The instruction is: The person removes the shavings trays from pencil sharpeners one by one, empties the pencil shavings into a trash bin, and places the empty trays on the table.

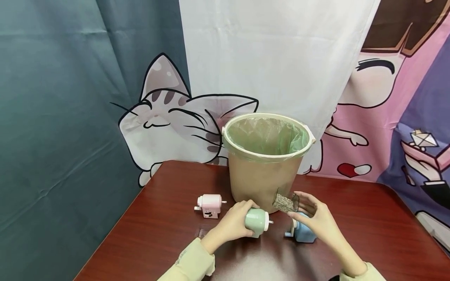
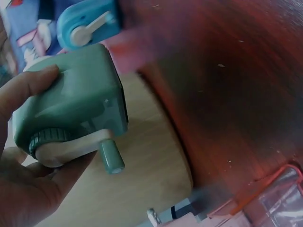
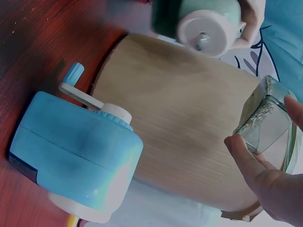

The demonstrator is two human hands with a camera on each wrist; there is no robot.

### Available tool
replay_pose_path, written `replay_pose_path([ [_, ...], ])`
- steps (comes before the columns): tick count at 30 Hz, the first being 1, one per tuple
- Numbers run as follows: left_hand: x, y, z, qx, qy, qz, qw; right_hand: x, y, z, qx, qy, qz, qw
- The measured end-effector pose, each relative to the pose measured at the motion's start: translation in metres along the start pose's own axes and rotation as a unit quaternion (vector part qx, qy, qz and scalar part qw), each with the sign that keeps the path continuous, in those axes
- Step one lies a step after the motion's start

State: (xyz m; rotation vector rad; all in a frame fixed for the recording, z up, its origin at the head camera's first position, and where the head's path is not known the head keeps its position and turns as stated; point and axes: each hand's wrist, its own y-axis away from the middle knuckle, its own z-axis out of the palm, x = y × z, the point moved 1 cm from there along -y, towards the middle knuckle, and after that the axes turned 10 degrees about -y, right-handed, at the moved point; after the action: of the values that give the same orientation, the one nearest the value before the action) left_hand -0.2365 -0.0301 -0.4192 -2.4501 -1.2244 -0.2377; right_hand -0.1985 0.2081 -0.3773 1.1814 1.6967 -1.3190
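Note:
My left hand (image 1: 232, 223) grips a green crank pencil sharpener (image 1: 255, 221) above the table, thumb and fingers around its body. Its cream crank with a green knob (image 2: 112, 157) shows in the left wrist view. In my right hand (image 1: 319, 220), thumb and fingers pinch a clear shavings drawer (image 1: 284, 203) holding a layer of pencil shavings. The drawer is tilted, in front of the beige bin (image 1: 261, 175). A blue crank sharpener (image 3: 75, 146) stands on the table below the right hand. To the left of my left hand sits a pink and white sharpener (image 1: 211, 205).
The bin stands at the back of the red-brown table (image 1: 154, 210), lined with a green plastic bag (image 1: 297, 140). A clear piece with a red edge (image 2: 284, 196) lies near the pink sharpener. Printed cloth (image 1: 168, 128) hangs behind.

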Motion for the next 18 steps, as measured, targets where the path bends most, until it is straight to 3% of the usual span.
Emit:
replay_pose_path([
  [7, 0.0, -0.003, 0.013, -0.016, -0.043, 0.012, 0.9989, 0.0, 0.002, 0.004, 0.009, 0.01, -0.005, 1.0],
  [18, 0.001, -0.011, 0.028, -0.014, -0.092, -0.015, 0.9956, -0.002, 0.001, 0.006, 0.026, -0.011, -0.039, 0.999],
])
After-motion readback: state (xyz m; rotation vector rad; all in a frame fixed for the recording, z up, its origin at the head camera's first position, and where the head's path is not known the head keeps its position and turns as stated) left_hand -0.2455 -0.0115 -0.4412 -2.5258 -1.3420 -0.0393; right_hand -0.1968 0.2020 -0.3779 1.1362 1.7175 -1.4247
